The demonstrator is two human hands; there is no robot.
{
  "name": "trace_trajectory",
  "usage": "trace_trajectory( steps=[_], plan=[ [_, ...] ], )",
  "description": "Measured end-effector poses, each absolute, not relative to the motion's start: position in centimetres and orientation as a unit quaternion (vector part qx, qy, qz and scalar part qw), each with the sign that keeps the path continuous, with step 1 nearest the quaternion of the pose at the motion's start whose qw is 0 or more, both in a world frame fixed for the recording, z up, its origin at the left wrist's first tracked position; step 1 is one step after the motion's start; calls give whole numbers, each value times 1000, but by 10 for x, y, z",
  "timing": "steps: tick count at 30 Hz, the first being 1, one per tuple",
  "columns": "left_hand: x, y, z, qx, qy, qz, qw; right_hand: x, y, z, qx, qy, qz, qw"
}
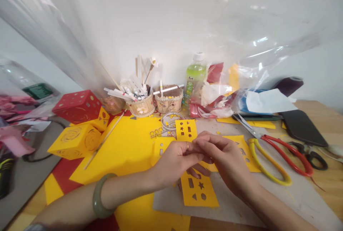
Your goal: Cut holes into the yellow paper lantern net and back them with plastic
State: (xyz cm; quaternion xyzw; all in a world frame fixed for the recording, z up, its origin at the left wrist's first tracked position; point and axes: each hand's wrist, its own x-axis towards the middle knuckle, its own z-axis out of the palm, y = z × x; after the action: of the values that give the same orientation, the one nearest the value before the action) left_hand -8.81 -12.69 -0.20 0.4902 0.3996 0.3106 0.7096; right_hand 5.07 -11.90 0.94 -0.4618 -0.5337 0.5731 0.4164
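The yellow card strip (198, 188) is a flat bright-yellow piece punched with small cut-outs: a rectangle, a star, a triangle and a rounded shape show on its near end. It lies on the grey board (241, 206), running from under the two hands toward the person, and a matching punched panel (185, 129) shows just beyond the hands. The left hand (175, 159), with a ring on one finger and a green bangle (99, 195) on its wrist, meets the right hand (227, 159) directly above the strip. The fingertips of both hands are pinched together at one spot; whether they nip the card's edge or some small thing is too hidden to tell.

Taking the strip as the landmark: to its left spreads a large yellow sheet (125, 152) with a thin wooden stick (104, 140) lying across it, and further left sit a yellow cut-out box (75, 141) and a red box (77, 106). Beyond the strip stand two small baskets (168, 102) full of pens, and a green drink bottle (195, 77). To its right lie scissors with one yellow and one red handle (273, 156), then a smaller black-handled pair (313, 156). The hands cover the middle of the strip
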Motion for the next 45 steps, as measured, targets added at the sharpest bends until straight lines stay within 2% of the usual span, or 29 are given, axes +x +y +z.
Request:
trace_trajectory(
  steps=[20,45],
  plan=[
    [-87,-127,-5,486,399,309,714,50,-120,6,-467,-542,556,422],
    [-88,-127,-8,484,395,310,717,51,-119,1,-443,-517,591,432]
  ],
)
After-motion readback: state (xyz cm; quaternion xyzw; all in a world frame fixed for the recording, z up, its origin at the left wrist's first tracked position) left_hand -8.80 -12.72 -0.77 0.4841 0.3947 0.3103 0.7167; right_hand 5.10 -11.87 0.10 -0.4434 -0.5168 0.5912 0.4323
